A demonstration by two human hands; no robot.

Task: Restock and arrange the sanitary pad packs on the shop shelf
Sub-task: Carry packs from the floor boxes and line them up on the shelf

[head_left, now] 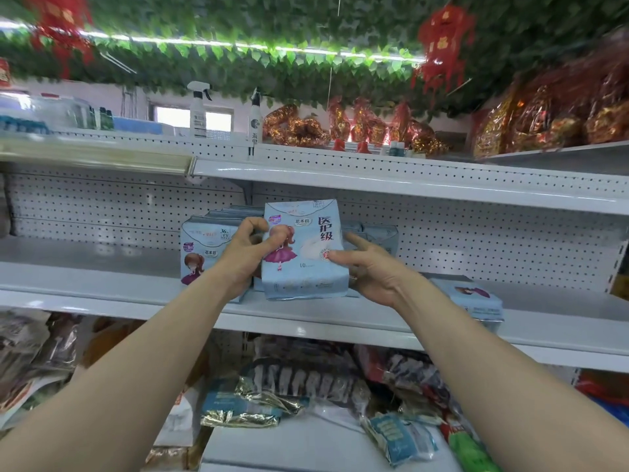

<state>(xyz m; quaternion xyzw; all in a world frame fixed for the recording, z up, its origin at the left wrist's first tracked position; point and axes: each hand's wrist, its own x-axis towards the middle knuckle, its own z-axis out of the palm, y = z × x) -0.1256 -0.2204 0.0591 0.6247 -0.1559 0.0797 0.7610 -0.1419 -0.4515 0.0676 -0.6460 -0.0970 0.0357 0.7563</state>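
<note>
A white metal shelf (102,281) with a pegboard back runs across the middle of the view. On it a row of pale blue pad packs (200,247) stands upright, and one more pack (473,298) lies flat, well off to the right. In front of the row stands the front pack (306,260), upright with its bottom edge on the shelf and held from both sides. The left hand (245,253) curls round its left edge. The right hand (371,267) pinches its right edge, thumb on the face.
</note>
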